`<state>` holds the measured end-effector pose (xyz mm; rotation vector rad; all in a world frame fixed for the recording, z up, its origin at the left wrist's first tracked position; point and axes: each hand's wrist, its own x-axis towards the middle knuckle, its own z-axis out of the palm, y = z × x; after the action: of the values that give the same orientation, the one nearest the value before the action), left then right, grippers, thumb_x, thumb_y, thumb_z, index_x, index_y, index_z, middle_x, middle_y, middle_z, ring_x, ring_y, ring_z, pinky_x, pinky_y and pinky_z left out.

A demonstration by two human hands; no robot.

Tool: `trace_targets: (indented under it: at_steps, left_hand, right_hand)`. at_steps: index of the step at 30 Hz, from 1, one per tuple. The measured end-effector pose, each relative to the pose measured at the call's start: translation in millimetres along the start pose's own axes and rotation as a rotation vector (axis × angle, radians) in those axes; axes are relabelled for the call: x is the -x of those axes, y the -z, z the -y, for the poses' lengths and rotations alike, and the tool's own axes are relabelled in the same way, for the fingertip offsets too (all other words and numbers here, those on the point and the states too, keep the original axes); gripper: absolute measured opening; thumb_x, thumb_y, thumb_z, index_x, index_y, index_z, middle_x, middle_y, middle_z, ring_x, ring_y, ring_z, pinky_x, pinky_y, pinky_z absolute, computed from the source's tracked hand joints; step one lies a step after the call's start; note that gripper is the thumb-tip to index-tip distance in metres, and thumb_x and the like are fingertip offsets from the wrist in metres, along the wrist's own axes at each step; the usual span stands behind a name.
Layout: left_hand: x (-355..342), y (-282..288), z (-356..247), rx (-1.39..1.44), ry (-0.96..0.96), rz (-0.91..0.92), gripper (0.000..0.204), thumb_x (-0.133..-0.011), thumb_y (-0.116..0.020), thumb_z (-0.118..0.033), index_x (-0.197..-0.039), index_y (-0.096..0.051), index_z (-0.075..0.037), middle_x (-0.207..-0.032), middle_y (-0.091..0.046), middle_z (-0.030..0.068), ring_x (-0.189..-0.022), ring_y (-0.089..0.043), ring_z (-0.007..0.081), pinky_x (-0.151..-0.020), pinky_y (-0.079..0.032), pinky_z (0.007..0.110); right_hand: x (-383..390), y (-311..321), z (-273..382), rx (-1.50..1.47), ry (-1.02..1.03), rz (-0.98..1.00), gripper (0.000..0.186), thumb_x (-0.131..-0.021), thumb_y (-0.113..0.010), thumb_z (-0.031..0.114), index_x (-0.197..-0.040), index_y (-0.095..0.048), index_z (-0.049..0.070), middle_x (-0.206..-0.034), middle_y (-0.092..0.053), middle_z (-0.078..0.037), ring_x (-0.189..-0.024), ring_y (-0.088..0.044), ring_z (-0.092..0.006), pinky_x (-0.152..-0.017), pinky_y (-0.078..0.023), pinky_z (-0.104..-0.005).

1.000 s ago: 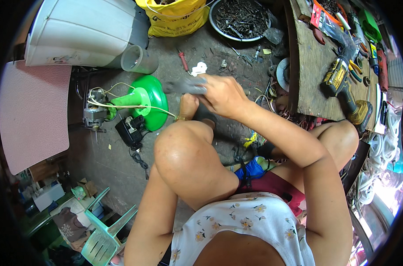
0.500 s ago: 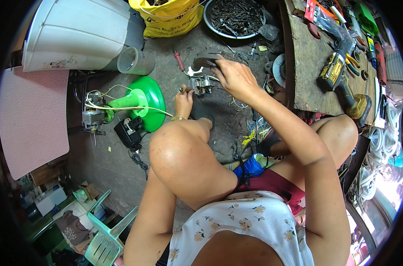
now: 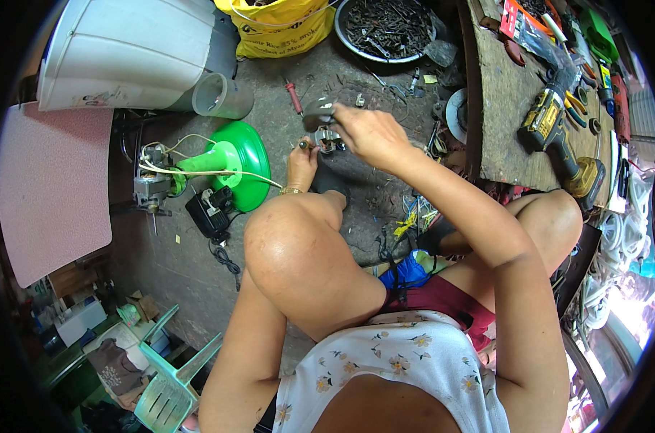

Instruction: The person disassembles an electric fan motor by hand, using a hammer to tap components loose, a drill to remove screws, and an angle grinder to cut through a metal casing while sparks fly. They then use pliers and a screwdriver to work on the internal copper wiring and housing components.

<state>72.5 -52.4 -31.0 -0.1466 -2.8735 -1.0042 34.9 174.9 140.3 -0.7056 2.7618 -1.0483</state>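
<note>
My right hand [image 3: 371, 133] is closed on a dark metal tool [image 3: 317, 115], raised over a small metal part [image 3: 329, 141] on the floor. Just left of that part, my left hand [image 3: 301, 164] pinches a short rod-like tool [image 3: 306, 145] with a brownish end, pointed at the part. The part is partly hidden behind my right hand and the dark tool. A green pedestal base [image 3: 249, 155] lies left of my hands, with a motor [image 3: 153, 184] and pale wires on its stem.
Around me are a black adapter [image 3: 206, 215], a red-handled tool [image 3: 293, 97], a clear container [image 3: 221, 92], a basin of metal bits [image 3: 385, 29], a yellow sack [image 3: 280, 29], a wooden bench [image 3: 500, 155] with a drill [image 3: 551, 123], and a green plastic chair [image 3: 165, 390].
My right hand rose a second to half a second ago, uncovering the metal part and my left fingers; since then it has dropped slightly down and left with the dark tool, covering more of the part.
</note>
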Motion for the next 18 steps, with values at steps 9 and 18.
trace_targets:
  at_steps: [9,18]
  left_hand:
    - [7,-16,54,-0.165,-0.084,0.024,0.010,-0.085,-0.063,-0.014,-0.087,-0.065,-0.005,-0.076,-0.064,0.0208,-0.074,-0.062,0.0447,-0.063,-0.048,0.051]
    - [8,-15,47,-0.032,-0.079,-0.057,0.016,-0.085,-0.066,-0.010,-0.099,-0.062,-0.002,-0.084,-0.067,0.0213,-0.080,-0.064,0.0418,-0.069,-0.050,0.049]
  right_hand:
    - [-29,14,61,0.061,0.306,-0.032,0.022,-0.089,-0.059,0.020,-0.107,-0.055,0.008,-0.092,-0.067,-0.013,-0.073,-0.067,-0.0368,-0.057,-0.054,-0.0466]
    - [7,-26,7,0.045,0.016,0.116,0.023,-0.091,-0.057,0.024,-0.105,-0.058,0.007,-0.077,-0.066,-0.025,-0.075,-0.065,-0.0436,-0.064,-0.052,-0.0532]
